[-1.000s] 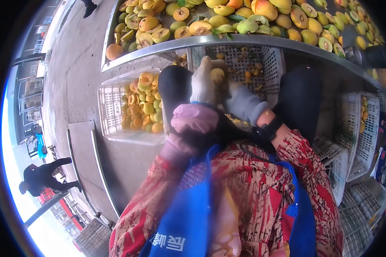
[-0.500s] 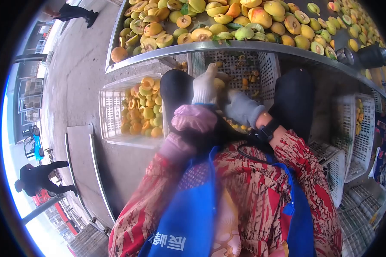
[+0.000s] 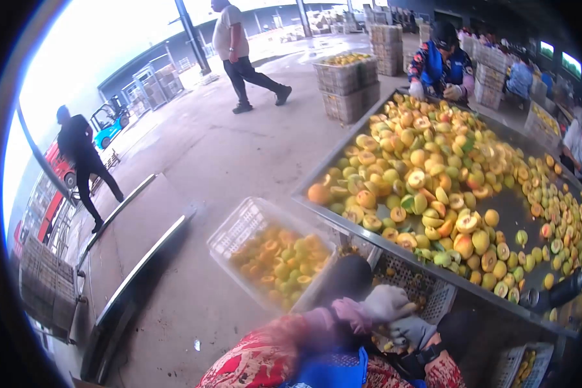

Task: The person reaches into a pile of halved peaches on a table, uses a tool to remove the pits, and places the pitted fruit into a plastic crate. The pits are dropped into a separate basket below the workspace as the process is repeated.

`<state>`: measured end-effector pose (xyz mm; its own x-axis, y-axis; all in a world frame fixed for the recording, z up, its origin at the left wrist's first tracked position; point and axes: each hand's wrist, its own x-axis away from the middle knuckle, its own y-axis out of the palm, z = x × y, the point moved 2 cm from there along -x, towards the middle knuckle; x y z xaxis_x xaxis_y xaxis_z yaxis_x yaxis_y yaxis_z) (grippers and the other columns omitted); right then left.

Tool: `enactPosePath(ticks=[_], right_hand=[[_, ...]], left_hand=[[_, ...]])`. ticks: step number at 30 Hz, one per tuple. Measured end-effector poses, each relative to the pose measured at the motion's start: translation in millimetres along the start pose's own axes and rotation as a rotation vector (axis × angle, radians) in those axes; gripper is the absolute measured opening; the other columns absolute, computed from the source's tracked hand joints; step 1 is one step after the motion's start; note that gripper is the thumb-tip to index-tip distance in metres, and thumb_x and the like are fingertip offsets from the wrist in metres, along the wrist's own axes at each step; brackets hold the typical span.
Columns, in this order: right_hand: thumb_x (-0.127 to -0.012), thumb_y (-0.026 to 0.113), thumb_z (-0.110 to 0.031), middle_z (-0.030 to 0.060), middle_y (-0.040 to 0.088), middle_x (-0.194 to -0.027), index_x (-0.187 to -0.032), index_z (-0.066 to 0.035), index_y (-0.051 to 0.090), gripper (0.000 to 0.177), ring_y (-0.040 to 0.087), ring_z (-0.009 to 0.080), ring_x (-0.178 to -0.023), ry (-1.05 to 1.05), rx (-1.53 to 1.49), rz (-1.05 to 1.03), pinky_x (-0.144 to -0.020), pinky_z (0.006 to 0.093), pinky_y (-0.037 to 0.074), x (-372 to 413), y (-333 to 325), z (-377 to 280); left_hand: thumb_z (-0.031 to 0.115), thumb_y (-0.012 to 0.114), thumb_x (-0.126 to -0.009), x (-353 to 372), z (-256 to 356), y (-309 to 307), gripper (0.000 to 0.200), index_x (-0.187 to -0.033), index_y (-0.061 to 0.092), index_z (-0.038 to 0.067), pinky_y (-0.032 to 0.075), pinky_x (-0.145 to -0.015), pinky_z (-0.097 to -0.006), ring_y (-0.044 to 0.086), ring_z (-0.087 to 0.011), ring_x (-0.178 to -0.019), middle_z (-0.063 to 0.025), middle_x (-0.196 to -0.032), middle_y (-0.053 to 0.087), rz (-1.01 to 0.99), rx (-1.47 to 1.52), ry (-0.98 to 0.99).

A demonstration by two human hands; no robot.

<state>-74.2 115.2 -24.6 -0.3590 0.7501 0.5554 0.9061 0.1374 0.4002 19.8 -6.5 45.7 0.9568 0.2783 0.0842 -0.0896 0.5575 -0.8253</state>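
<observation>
Steel bench point(image 3: 516, 208) heaped with halved fruit point(image 3: 420, 168) now fills the lifted view; gloved left hand point(image 3: 385, 301) and right hand point(image 3: 411, 332) stay together above the crate point(image 3: 415, 284), the hands' grip unreadable.

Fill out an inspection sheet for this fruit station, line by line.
Surface: metal table with a raised rim, mostly covered.
Job's things: fruit heap, whole and halved, yellow-orange, on the table; perforated crate under the table's near edge; white crate of halved fruit on the floor beside it.
Clutter: dark cylinder at the table's near right edge.
Hands: left hand and right hand, both gloved and close together over the perforated crate; too blurred to tell the grip.
Cables: nothing seen.
Surroundings: concrete floor; stacked crates; seated worker at the table's far end; person walking; person in dark clothes; blue forklift.
</observation>
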Motion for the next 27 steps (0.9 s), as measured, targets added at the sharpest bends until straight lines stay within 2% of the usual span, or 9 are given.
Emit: enactPosePath(ticks=[2, 7, 9, 12, 14, 22, 24, 25, 27], right_hand=[[-0.095, 0.041, -0.008, -0.0013, 0.055, -0.079, -0.12, -0.002, 0.052, 0.028, 0.043, 0.0062, -0.055, -0.079, -0.565, -0.65, -0.048, 0.0203, 0.035, 6, 21, -13], [-0.096, 0.039, -0.009, -0.0024, 0.055, -0.078, -0.113, -0.002, 0.054, 0.024, 0.043, 0.0056, -0.056, -0.095, -0.278, -0.299, -0.045, 0.0226, 0.034, 11, 7, -2], [-0.093, 0.045, -0.019, -0.0076, 0.033, -0.057, -0.069, -0.02, 0.042, 0.024, 0.027, 0.0055, -0.042, 0.056, -0.459, -0.055, -0.04, 0.022, 0.021, 44, 75, -75], [-0.096, 0.039, -0.02, -0.008, 0.031, -0.054, -0.072, -0.016, 0.045, 0.025, 0.026, 0.0049, -0.04, -0.053, -0.501, -0.192, -0.037, 0.0227, 0.024, 31, 53, -50], [-0.095, 0.041, -0.018, -0.0097, 0.032, -0.053, -0.096, -0.003, 0.051, 0.018, 0.031, 0.0031, -0.039, -0.095, -0.582, -0.163, -0.037, 0.0188, 0.027, 31, 55, -44], [-0.096, 0.046, -0.021, -0.0077, 0.033, -0.048, -0.095, -0.002, 0.054, 0.021, 0.027, 0.0038, -0.031, -0.222, -0.649, -0.171, -0.03, 0.0211, 0.022, 30, 55, -35], [-0.093, 0.049, -0.021, -0.0071, 0.034, -0.048, -0.088, -0.006, 0.055, 0.017, 0.029, 0.0052, -0.032, -0.406, -0.63, -0.254, -0.03, 0.0221, 0.025, 35, 56, -41], [-0.093, 0.049, -0.021, -0.0071, 0.034, -0.048, -0.088, -0.006, 0.055, 0.017, 0.029, 0.0052, -0.032, -0.406, -0.618, -0.255, -0.03, 0.0221, 0.025, 37, 53, -40], [-0.092, 0.051, -0.022, -0.0014, 0.049, -0.059, -0.102, -0.003, 0.056, 0.023, 0.046, 0.0104, -0.043, -0.512, -0.663, -0.279, -0.039, 0.0241, 0.039, 34, 46, -38]], left_hand=[[0.04, 0.047, -0.09, 6, 7, -5, 0.043, -0.077, 0.068, 0.005, 0.05, -0.072, -0.0425, 0.063, -0.0319, -0.081, -0.014, -0.085, 0.064, 0.017, -0.037, 0.1], [0.038, 0.061, -0.083, 18, 11, -26, 0.035, -0.079, 0.069, 0.003, 0.05, -0.069, -0.0373, 0.064, -0.0274, -0.073, -0.0108, -0.079, 0.066, 0.049, 0.358, -0.067], [0.022, 0.064, -0.087, 6, -7, 1, 0.023, -0.078, 0.066, 0.001, 0.046, -0.059, -0.0269, 0.057, -0.009, -0.065, -0.0037, -0.07, 0.064, 0.155, 1.062, -0.302], [0.017, 0.063, -0.084, 7, 4, -14, 0.019, -0.075, 0.064, 0.0, 0.042, -0.053, -0.0239, 0.054, -0.0108, -0.058, -0.0062, -0.066, 0.061, 0.183, 1.233, -0.473], [0.016, 0.057, -0.085, 10, 11, -19, 0.021, -0.076, 0.063, -0.002, 0.042, -0.054, -0.0251, 0.054, -0.0137, -0.061, -0.0074, -0.069, 0.061, 0.238, 1.281, -0.481], [0.031, 0.05, -0.093, -4, -2, -3, 0.036, -0.09, 0.062, -0.003, 0.046, -0.055, -0.0274, 0.057, -0.0172, -0.067, -0.0117, -0.076, 0.063, 0.197, 1.551, -0.336], [0.032, 0.05, -0.094, -11, -5, -1, 0.034, -0.099, 0.058, -0.001, 0.048, -0.055, -0.0298, 0.06, -0.0208, -0.074, -0.0125, -0.084, 0.061, 0.199, 2.157, -0.299], [0.033, 0.051, -0.095, -11, -5, -3, 0.033, -0.104, 0.055, 0.001, 0.05, -0.057, -0.0325, 0.06, -0.024, -0.079, -0.0123, -0.09, 0.059, 0.459, 1.926, -0.131], [0.036, 0.058, -0.09, -14, -39, -28, 0.034, -0.087, 0.061, 0.002, 0.048, -0.054, -0.0322, 0.058, -0.0221, -0.062, -0.0095, -0.077, 0.062, 0.845, 1.799, -0.37]])
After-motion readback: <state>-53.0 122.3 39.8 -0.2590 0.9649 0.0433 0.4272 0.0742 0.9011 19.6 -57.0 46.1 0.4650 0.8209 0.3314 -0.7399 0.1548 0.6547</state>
